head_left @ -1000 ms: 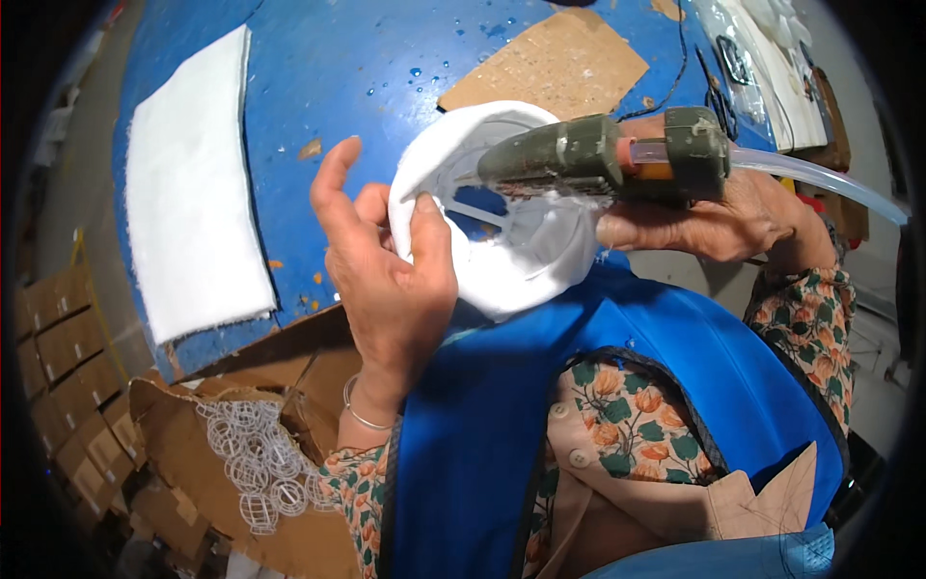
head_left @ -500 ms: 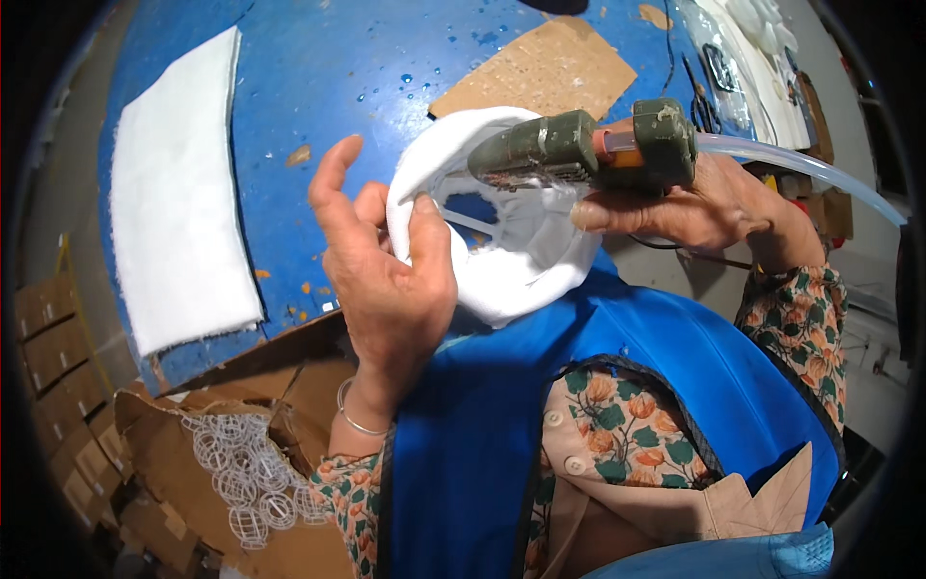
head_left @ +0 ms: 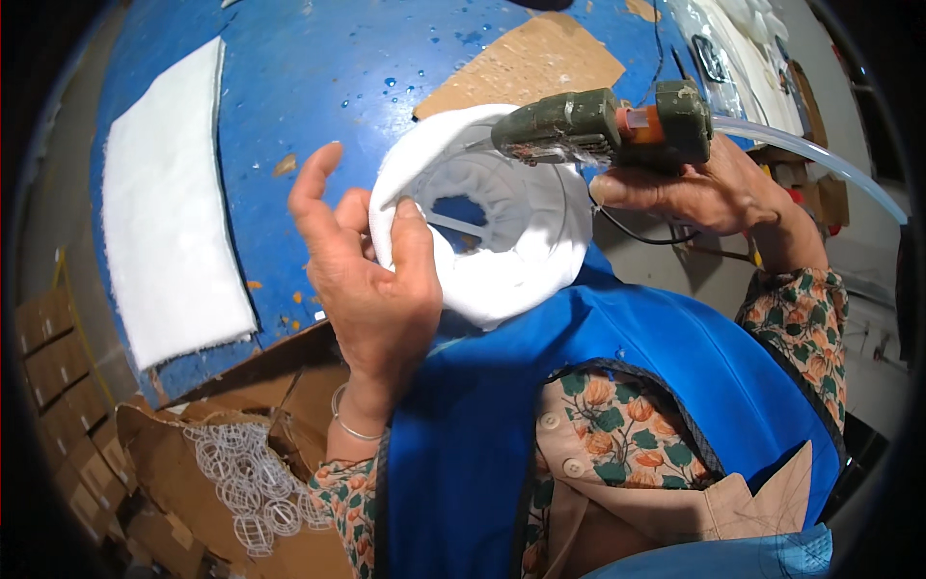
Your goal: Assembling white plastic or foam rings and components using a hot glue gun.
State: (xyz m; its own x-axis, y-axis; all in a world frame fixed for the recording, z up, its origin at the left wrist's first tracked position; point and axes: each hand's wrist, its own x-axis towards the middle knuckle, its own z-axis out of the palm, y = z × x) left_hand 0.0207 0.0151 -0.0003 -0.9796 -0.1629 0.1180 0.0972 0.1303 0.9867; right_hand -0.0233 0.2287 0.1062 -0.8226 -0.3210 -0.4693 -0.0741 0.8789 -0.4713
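A round white fabric cover (head_left: 492,289) stands at the table's near edge, its open end facing up. Inside are a translucent gathered lining and a pale crossbar, with blue showing through the hole at the bottom. My left hand (head_left: 371,275) pinches the cover's left rim between thumb and fingers, the index finger raised away. In my right hand (head_left: 690,193) is a dark green glue gun (head_left: 559,125) with an orange part, held over the cover's far right rim. Its nozzle points left over the opening. A clear, flexible glue rod (head_left: 810,140) runs from its back toward the right.
A stack of white fabric pieces (head_left: 174,207) lies on the blue table (head_left: 318,106) at left. Beyond the cover is a cardboard sheet (head_left: 526,68). White wire cages (head_left: 256,473) fill a carton (head_left: 174,463) below left. A black cord (head_left: 641,236) hangs beside the right hand.
The glue gun has moved to the right and tilted, and its nozzle has drawn back from the cover's inside. My left hand and the cover have shifted slightly left.
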